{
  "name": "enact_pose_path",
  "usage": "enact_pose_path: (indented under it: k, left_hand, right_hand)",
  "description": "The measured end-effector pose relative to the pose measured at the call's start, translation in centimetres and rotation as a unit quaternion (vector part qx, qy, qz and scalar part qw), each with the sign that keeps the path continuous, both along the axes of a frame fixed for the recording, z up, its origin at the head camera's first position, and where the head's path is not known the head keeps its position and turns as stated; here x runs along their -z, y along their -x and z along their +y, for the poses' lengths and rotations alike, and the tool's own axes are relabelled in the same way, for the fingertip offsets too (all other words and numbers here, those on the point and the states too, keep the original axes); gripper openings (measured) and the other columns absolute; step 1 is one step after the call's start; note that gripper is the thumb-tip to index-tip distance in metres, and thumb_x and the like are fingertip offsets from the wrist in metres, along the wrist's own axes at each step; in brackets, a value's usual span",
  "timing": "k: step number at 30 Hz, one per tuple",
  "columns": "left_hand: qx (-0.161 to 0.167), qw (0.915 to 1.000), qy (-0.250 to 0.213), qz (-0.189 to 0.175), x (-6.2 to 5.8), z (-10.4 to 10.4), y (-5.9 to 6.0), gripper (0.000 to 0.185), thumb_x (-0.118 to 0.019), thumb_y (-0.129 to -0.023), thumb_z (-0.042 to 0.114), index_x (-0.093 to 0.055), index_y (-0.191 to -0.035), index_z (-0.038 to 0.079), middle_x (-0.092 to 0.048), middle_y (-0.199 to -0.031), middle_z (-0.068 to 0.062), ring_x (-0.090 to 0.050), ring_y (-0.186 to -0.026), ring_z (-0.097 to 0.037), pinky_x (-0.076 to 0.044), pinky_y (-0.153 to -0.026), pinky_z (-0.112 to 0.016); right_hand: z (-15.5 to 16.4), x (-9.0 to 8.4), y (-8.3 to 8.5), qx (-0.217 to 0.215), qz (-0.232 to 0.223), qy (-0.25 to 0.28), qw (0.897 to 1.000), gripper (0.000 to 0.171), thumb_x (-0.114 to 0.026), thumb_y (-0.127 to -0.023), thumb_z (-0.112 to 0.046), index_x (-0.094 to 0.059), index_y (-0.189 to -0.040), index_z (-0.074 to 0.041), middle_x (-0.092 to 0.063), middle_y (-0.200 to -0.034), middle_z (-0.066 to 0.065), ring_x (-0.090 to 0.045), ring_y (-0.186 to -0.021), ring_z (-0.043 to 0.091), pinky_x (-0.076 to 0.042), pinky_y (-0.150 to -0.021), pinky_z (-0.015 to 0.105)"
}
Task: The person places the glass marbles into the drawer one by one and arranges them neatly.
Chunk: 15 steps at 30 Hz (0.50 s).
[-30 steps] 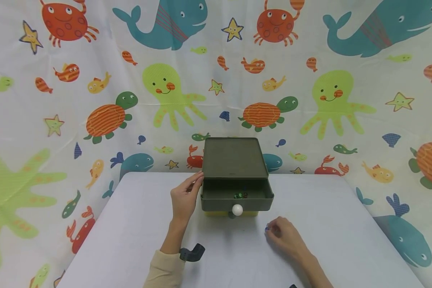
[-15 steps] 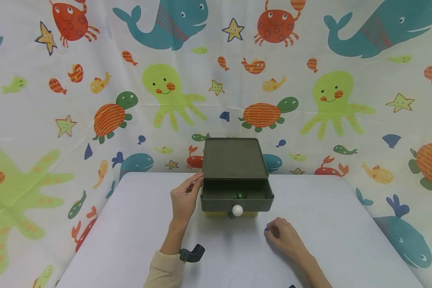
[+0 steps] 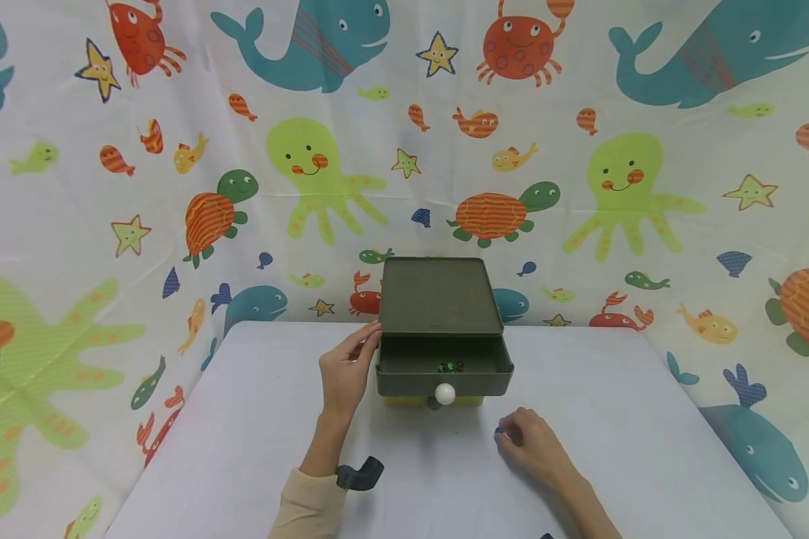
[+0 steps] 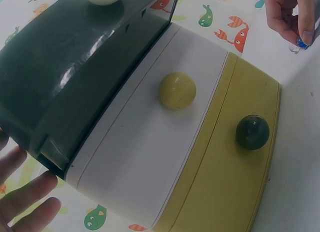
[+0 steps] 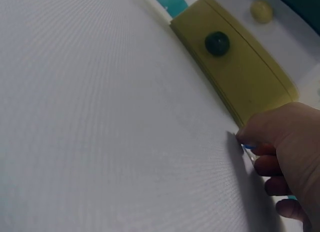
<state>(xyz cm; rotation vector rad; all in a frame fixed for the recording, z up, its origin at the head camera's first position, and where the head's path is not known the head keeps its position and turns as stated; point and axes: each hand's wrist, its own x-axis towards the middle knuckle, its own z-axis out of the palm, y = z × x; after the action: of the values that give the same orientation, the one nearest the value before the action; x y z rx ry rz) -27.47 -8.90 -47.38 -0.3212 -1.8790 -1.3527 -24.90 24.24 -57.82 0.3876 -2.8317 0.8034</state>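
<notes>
A small chest of drawers (image 3: 441,296) stands at the back of the table, its dark green top drawer (image 3: 411,384) pulled out by its white knob's side. Several small shiny green and red pieces (image 3: 451,367) lie inside. My left hand (image 3: 345,374) rests its fingertips against the chest's left side; in the left wrist view those fingers (image 4: 32,194) touch near the green drawer's corner. To the right and in front of the chest, my right hand (image 3: 531,443) pinches a small blue glassy marble (image 4: 302,42) between thumb and finger, low over the table.
Below the green drawer are a closed white drawer (image 4: 140,142) with a yellow knob (image 4: 177,90) and a closed yellow drawer (image 4: 220,177) with a dark green knob (image 4: 252,132). A sea-animal fabric (image 3: 438,165) hangs behind the white table (image 3: 276,404).
My right hand has shifted a touch to the left, still pinching the blue marble. My left hand and the chest stay where they were.
</notes>
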Motion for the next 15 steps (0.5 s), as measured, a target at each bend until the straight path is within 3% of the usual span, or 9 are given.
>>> enact_pose_path:
  k: [15]
  left_hand:
    - [-0.004,0.9998,-0.012,0.013,-0.12,0.17,0.11,0.02,-0.073,-0.091,0.012,-0.078,-0.11,0.008,-0.077,-0.11,-0.008,-0.077,-0.081,-0.022,-0.055,-0.073,-0.008]
  right_hand:
    - [0.05,-0.39,-0.18,-0.014,0.026,0.018,0.999,0.014,-0.079,-0.082,-0.014,-0.07,-0.092,-0.019,-0.06,-0.082,-0.014,-0.052,-0.08,0.002,-0.051,-0.073,0.024]
